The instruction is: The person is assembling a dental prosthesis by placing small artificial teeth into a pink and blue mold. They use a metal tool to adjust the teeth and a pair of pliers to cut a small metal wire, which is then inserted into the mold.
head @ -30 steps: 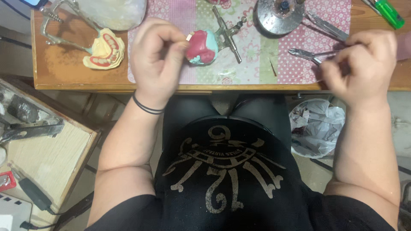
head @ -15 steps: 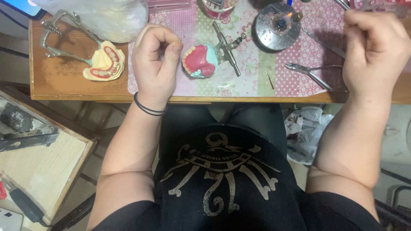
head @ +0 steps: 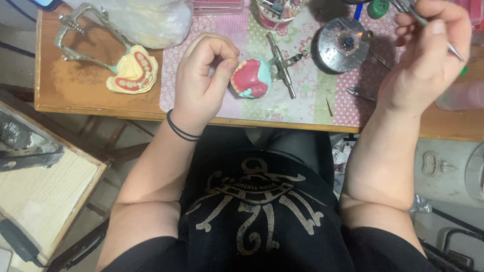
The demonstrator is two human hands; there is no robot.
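Wax denture model (head: pixel 250 78) now rests on the mat at the left hand's (head: pixel 204 75) three o'clock; its fingers pinch something tiny. The right hand (head: pixel 428 48), gripping a slim metal instrument (head: pixel 456 50), has risen beside the burner (head: pixel 343 44).

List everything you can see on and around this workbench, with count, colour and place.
Wax denture model: one, red and teal, on mat beside left hand.
Denture cast: one, yellow with red, left on bench, on metal articulator.
Burner: one, silver, small flame, upper right.
Patterned mat: one, pink and green, bench centre.
Plastic bag: one, clear, top left.
Left hand: curled grip, contents unclear.
Right hand: holds a thin metal tool.
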